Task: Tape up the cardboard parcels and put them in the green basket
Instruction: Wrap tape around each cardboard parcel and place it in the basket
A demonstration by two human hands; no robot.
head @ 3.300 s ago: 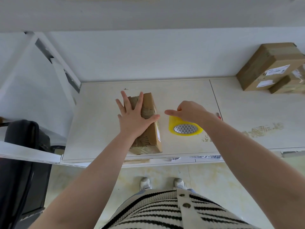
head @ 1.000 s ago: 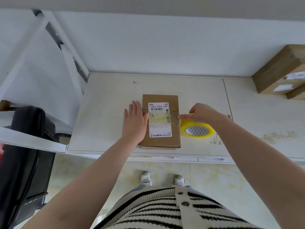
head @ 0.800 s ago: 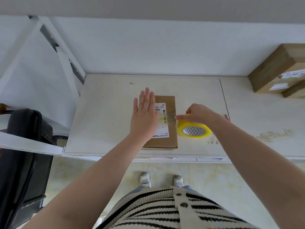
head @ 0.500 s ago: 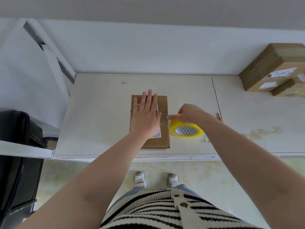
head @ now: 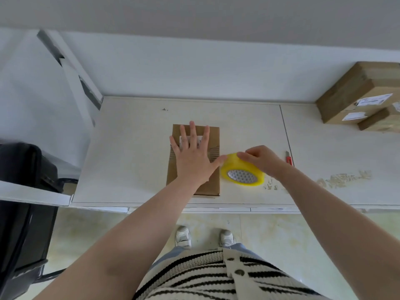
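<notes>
One view, head camera. Off-white worktop (head: 134, 148) against pale wall; yellowish tiled floor below. Flat brown cardboard parcel (head: 213, 182) near front edge. Left hand (head: 192, 159) flat on parcel, fingers straight, spread. Right hand (head: 263, 160) curled over yellow tape roll (head: 242, 172) just right of parcel. Small red cutter (head: 289, 159) beside wrist. Stacked brown boxes (head: 355, 94) far right. Black chair (head: 23, 191) left.
</notes>
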